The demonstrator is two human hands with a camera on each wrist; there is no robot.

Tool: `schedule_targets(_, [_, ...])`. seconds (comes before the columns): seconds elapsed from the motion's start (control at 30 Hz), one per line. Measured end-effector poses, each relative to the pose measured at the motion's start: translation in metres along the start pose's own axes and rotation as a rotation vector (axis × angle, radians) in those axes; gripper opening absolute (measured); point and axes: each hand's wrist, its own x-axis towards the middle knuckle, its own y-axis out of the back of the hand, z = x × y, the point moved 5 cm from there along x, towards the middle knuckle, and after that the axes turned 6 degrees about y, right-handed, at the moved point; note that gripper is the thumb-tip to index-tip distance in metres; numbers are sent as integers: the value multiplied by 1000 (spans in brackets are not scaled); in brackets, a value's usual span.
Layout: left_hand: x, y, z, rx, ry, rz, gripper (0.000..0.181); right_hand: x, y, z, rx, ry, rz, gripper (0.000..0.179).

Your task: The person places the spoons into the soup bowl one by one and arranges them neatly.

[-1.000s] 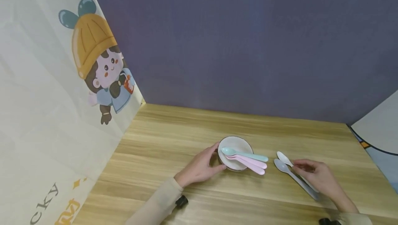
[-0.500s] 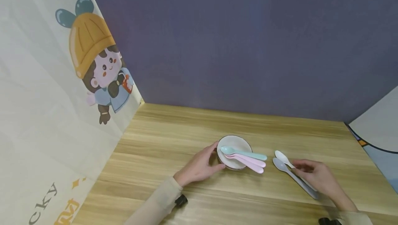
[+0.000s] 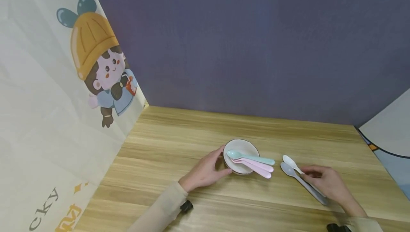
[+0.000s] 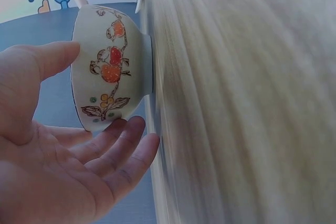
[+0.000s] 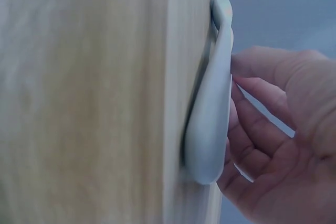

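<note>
A white bowl (image 3: 249, 148) with a dark rim stands upright on the table. My left hand (image 3: 206, 171) holds it from the left, thumb at the rim; the left wrist view shows the bowl's painted fruit side (image 4: 107, 69). Inside lean a mint-green spoon (image 3: 256, 159) and pink spoons (image 3: 261, 169), handles out to the right. Farther right, my right hand (image 3: 330, 184) pinches a white spoon (image 3: 289, 161) by its handle, which the fingers partly hide. A grey spoon (image 3: 305, 184) lies just beside it; its handle (image 5: 207, 135) fills the front of the right wrist view.
The wood-grain table (image 3: 179, 128) ends at a dark blue-grey backdrop (image 3: 240, 47). On the left rises a pale sheet (image 3: 32, 82) with a printed cartoon child. Another printed sheet (image 3: 390, 128) borders the table's right side.
The view has shifted slightly. Both hands, the bowl and the spoons keep practically the same places relative to one another.
</note>
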Motion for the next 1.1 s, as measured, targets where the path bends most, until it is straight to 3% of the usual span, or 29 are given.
schedule_targets(0.5, [0, -1, 2, -7, -24, -1, 85, -2, 0, 0, 8, -33, -36, 32])
schedule_targets(1.1, [0, 0, 4, 19, -12, 28, 83, -2, 12, -8, -5, -11, -22, 28])
